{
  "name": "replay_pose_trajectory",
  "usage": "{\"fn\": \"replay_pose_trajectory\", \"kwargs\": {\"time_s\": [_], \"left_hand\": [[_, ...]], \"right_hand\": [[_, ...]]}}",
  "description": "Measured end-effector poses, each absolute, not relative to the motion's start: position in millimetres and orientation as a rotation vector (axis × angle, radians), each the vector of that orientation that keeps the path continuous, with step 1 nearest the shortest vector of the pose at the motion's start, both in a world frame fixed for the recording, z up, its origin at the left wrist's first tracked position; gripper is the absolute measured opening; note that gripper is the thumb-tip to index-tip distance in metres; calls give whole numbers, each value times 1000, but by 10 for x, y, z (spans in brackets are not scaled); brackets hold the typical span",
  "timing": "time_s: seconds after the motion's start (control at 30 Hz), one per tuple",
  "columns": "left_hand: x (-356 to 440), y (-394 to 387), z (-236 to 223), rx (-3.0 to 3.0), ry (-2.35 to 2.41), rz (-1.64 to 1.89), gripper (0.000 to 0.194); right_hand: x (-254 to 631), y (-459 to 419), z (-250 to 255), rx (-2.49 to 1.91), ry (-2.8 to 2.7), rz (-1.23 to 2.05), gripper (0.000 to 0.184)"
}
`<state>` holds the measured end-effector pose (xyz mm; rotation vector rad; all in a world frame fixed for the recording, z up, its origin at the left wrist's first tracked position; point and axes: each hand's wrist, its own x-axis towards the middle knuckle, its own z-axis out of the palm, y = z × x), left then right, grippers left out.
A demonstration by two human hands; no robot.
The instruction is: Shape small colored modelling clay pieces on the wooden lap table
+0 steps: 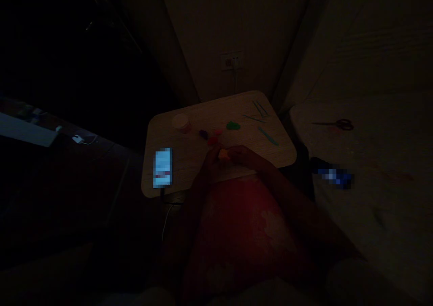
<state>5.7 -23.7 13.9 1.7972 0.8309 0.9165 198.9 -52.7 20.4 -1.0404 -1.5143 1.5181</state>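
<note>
The light is very dim. Close to the table's near edge, my left hand [212, 156] and my right hand [241, 155] come together with fingers curled around an orange lump of modelling clay [224, 154]. Fine finger detail is lost in the dark. Just beyond the left fingertips lies a red clay lump [212, 141], with a pink piece [218, 132] behind it and a dark purple piece [203, 134] to its left. A green clay lump [233, 125] rests farther back, beyond my right hand.
On the small wooden table [189, 180], a lidded tub [181, 122] stands back left and a lit phone [163, 167] lies front left. Thin sticks [260, 109] and a teal tool [268, 136] are at right. Scissors [338, 124] lie on the pale surface beyond. A cable [163, 198] hangs by the phone.
</note>
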Motion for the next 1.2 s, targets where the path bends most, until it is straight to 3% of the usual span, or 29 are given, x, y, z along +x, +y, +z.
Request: {"fn": "replay_pose_trajectory", "kwargs": {"time_s": [0.2,0.47,0.8,1.2], "left_hand": [[65,-307,172,1792,973,826,45],[96,-298,138,1891,964,784,40],[97,-367,197,2254,1151,697,26],[127,-355,195,2173,1248,757,14]], "right_hand": [[1948,-533,199,-1090,-1582,1397,51],[1932,-548,48,-1050,-1324,1486,59],[1893,-518,138,-1300,-1771,990,39],[1843,-544,223,-1330,-1748,960,42]]}}
